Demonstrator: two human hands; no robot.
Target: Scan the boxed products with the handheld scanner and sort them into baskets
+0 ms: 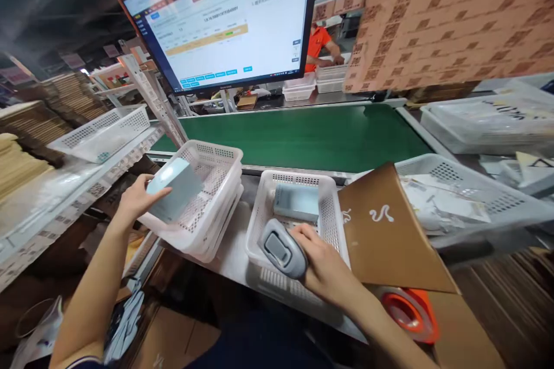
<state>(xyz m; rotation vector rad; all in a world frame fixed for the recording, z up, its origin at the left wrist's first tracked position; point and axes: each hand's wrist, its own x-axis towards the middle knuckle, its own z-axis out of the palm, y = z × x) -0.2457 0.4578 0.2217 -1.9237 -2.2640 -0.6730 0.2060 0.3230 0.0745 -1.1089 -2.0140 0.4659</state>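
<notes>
Light-blue box (175,189) tilted in the left basket (219,151), clamped by the left hand (137,199), fingers partly hidden behind it; bottom contact is unclear. The right hand (322,259) wraps a grey handheld device (283,249), covering part of the middle basket (331,207)

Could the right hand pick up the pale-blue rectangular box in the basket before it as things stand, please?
Probably not: the right hand holds a grey rounded handheld device, though the box lies close by in an open-topped white perforated basket.
</notes>
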